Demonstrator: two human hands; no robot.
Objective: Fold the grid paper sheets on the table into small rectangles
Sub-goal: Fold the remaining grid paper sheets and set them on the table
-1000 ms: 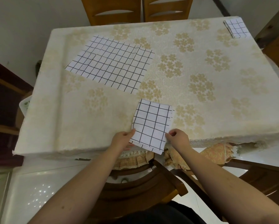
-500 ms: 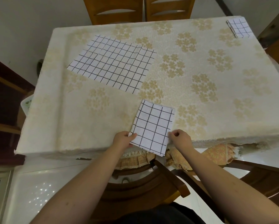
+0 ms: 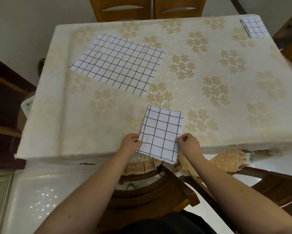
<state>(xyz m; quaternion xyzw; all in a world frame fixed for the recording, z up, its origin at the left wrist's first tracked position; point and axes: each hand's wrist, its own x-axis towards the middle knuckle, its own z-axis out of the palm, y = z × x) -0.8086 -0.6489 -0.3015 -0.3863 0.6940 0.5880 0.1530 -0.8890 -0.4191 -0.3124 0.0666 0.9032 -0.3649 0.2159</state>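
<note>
1. Both hands, left hand (image 3: 131,144) and right hand (image 3: 189,143), pinch the folded paper (image 3: 161,134) at lower centre; it has barely shifted.
2. The unfolded sheet (image 3: 118,64), upper left of the bench (image 3: 226,115), remains untouched.

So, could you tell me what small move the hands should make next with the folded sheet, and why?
Probably fold it in half once more. Both hands, left and right, pinch the near edges of the folded sheet, which overhangs the table edge and looks larger than the small rectangle at the far corner.
</note>
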